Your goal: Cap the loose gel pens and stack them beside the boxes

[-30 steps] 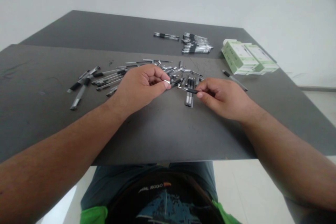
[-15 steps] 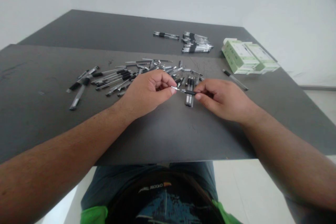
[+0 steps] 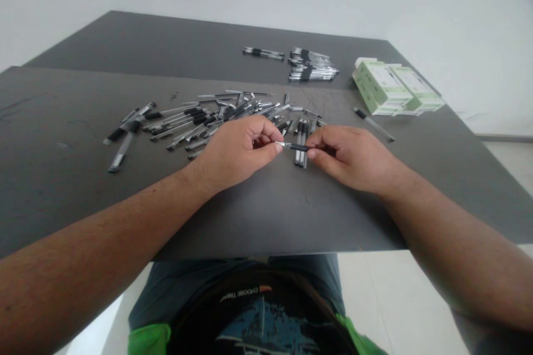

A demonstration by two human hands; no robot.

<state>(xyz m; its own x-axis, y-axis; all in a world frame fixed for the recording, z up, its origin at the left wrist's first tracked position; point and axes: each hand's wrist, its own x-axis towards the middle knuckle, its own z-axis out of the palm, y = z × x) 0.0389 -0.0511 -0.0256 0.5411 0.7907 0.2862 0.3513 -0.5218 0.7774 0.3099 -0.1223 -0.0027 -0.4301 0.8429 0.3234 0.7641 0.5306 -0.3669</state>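
I held a slim pen [image 3: 295, 147], its grip black and its tip pale and shiny, at the near right of the pile [image 3: 200, 117], left hand [image 3: 245, 150] pinching the tip, right hand [image 3: 347, 158] clamped on the dark end.

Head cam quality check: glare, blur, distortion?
Head view: mild haze overall, fine print on the green-and-white boxes unreadable; head view: soft detail on the pen between left hand and right hand; head view: pale sheen on the near part of the table; head view: top right corner darkened; head view: forearms look stretched toward the edges, probably a wide lens.
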